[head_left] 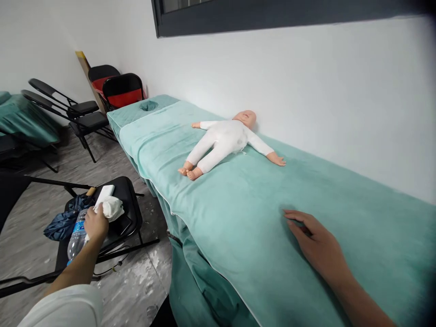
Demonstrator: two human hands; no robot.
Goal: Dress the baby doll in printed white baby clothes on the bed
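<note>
On the black chair [131, 200] at the left, my left hand [96, 223] has its fingers closed on a crumpled white cloth [113, 208]. Next to that hand lie a clear plastic bottle [77, 236] with a blue label, a white box-like object [105, 192] and a dark blue folded bundle [61, 225]. My right hand [315, 245] is over the green bed cover [238, 218], fingers loosely bent with a gap at the thumb, and holds nothing. A baby doll [223, 138] in a white suit lies on its back on the bed, beyond both hands, arms spread.
A white wall [306, 81] runs along the bed's far side, with a dark window frame [255, 20] above. Folding chairs [88, 120] with black seats and red-backed chairs [123, 91] stand past the bed's far end. Another green-covered bed [29, 120] is at far left.
</note>
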